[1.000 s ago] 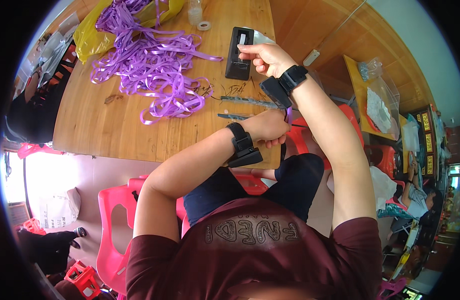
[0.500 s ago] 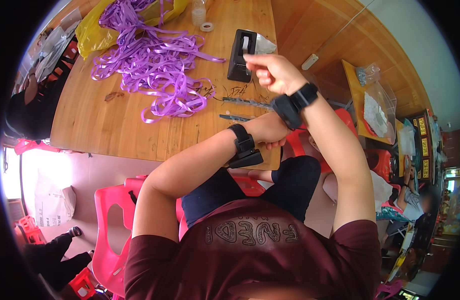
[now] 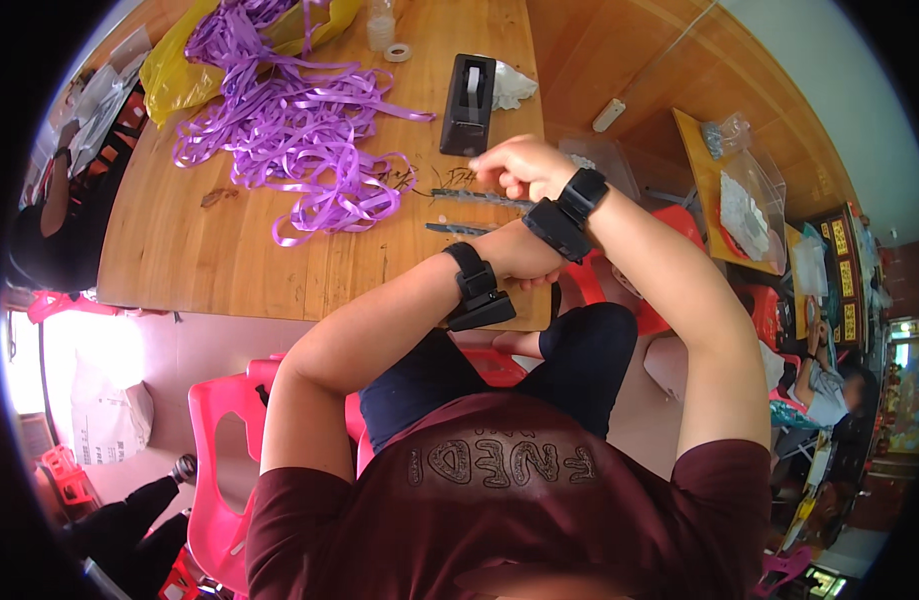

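My right hand (image 3: 527,166) is just in front of the near end of a black tape dispenser (image 3: 469,110), over the table's right part. Its forefinger and thumb are pinched together, the other fingers curled; whatever they hold is too small to make out. My left hand (image 3: 527,254) is at the table's near right corner, partly covered by the black device on my right wrist. Its visible fingers are curled inward, and what is inside is hidden. Two dark narrow strips (image 3: 469,196) lie on the wood between the dispenser and my left forearm.
On the wooden table (image 3: 209,250) spreads a tangled heap of purple ribbon (image 3: 299,130), spilling from a yellow plastic bag (image 3: 169,80). A small tape roll (image 3: 398,52) and a clear bottle (image 3: 381,28) stand behind. Crumpled white plastic (image 3: 512,88) lies beside the dispenser.
My right hand has drawn back from beside the dispenser's tape end toward me, and its fingers now point over the wood in front. The left hand stays at the corner.
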`<state>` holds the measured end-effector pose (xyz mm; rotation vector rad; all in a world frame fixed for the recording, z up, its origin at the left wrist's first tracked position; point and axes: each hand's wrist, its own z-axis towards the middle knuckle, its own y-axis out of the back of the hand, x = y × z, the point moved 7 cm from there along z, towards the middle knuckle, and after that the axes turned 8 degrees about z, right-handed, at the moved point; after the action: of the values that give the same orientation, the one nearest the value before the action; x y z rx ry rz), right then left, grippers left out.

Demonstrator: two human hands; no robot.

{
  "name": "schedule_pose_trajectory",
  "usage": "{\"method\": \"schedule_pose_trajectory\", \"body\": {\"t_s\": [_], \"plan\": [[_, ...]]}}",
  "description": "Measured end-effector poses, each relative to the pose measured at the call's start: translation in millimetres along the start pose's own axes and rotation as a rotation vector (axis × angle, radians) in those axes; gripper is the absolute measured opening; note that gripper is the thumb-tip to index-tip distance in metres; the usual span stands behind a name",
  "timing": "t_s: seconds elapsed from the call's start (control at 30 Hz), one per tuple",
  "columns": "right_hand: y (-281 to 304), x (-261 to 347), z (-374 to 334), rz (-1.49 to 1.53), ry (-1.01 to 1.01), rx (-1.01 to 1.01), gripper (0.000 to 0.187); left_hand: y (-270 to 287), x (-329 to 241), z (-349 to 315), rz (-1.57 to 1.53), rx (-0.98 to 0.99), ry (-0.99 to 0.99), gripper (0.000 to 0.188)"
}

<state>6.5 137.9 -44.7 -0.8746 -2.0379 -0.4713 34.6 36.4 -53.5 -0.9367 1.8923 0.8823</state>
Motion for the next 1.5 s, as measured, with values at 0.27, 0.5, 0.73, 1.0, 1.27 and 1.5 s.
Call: {"method": "schedule_pose_trajectory", "body": {"t_s": [0.27,0.5,0.73,1.0,1.27,1.5], "plan": [[41,32,-61,-0.071,0.118,0.223,0.02,6,-5,-4,0.044,-0.031,-0.023,0.023],[87,1,-87,-0.745,0.104,0.19,0.02,6,-3,0,0.101,0.005,0.017,0.02],[77,2,-78,-0.994,0.351,0.287,0.02,4,-5,0,0.075,0.002,0.007,0.021],[76,8,-78,-1.225,0.193,0.08,0.029,3,-3,0,0.096,0.038,0.044,0.04],[82,6,-88,-1.129,0.457,0.095,0.02,4,-7,-4,0.063,0.012,0.024,0.041],[54,-7,-100,-1.384,0.743,0.187,0.019,4,-9,-5,0.093,-0.002,0.034,0.026]]}}
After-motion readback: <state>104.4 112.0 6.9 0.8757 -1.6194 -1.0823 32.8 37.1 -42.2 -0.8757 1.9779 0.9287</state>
